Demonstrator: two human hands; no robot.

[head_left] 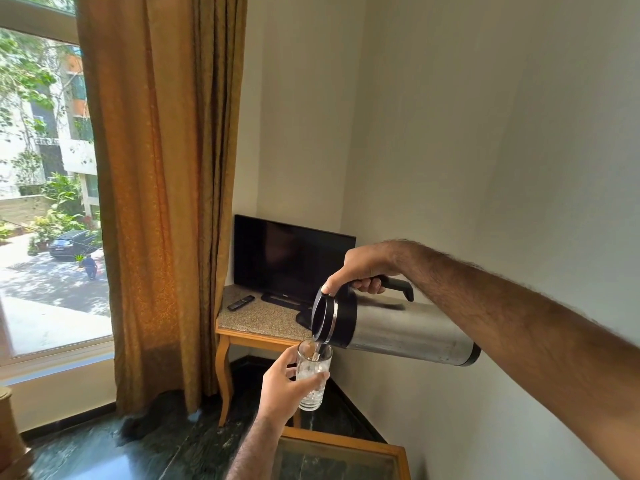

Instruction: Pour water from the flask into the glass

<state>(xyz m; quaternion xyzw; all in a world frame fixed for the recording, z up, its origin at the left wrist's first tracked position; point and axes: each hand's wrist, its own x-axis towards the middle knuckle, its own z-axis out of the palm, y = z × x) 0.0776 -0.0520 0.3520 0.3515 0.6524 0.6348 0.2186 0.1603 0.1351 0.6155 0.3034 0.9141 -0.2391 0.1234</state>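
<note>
A steel flask (405, 329) with a black lid and black handle is tipped nearly level, its spout pointing left and down. My right hand (367, 268) grips its handle from above, thumb resting near the lid. Water runs from the spout into a clear glass (313, 377) held upright just below it. My left hand (284, 389) wraps around the glass from the left. Water with bubbles fills much of the glass. Both are held in the air above the floor.
A wooden side table (256, 332) with a speckled top carries a dark TV (291, 259) and a remote (240, 303). An orange curtain (162, 188) hangs at left beside a window. A glass-topped wooden table (341, 457) lies below. A wall stands at right.
</note>
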